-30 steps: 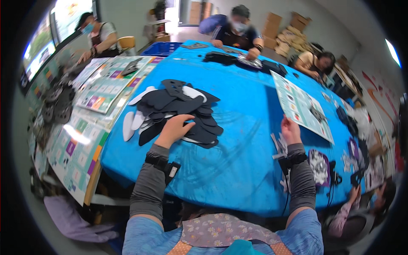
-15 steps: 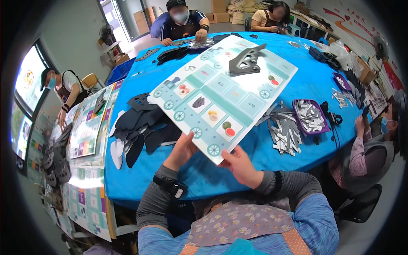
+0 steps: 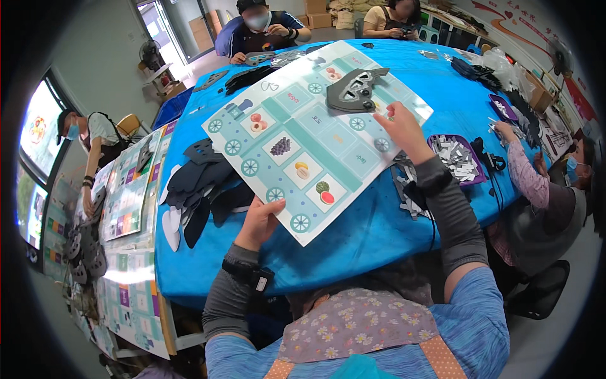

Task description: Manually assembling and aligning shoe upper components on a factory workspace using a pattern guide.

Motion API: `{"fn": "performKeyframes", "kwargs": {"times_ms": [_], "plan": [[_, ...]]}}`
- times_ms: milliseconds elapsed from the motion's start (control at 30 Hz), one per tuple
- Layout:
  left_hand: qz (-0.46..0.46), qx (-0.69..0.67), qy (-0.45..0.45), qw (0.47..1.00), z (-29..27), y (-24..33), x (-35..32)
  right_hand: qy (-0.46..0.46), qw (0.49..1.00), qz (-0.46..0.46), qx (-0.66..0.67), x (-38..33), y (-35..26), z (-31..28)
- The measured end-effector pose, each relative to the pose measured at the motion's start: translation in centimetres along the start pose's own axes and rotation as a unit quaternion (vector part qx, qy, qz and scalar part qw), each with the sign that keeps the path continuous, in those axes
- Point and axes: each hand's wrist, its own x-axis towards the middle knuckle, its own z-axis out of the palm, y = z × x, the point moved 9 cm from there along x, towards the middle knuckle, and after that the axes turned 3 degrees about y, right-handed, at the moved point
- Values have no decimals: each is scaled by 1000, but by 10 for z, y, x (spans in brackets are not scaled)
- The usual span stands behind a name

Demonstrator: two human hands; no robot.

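Note:
My left hand [image 3: 257, 222] grips the near left edge of a large white and teal printed board [image 3: 344, 150], its thumb on top. The board shows fruit pictures and wheels and is held tilted above the blue table. A dark grey foam cut-out with holes [image 3: 346, 100], shaped like a shoe upper, lies on the board's far right part. My right hand [image 3: 405, 131] reaches over the board's right edge, fingers apart and pointing toward the cut-out. No contact between that hand and the cut-out shows.
Dark foam pieces [image 3: 196, 180] are piled left of the board. A purple basket [image 3: 478, 165] of grey and white strips stands at right, with a person [image 3: 536, 189] beyond it. More boards [image 3: 129, 271] lie at far left; several people sit or stand around.
My right hand has let go of the board's near corner and moved up to its right side. The board has shifted slightly left, with the cut-out on it.

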Motion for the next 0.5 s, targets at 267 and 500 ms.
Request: {"fn": "performKeyframes", "kwargs": {"times_ms": [267, 500], "plan": [[-8, 25, 4, 1000, -11, -6, -12, -46, 997, 59, -18, 15, 28, 53], [20, -13, 65, 998, -15, 18, -12, -34, 895, 199, 398, -5, 27, 29]]}}
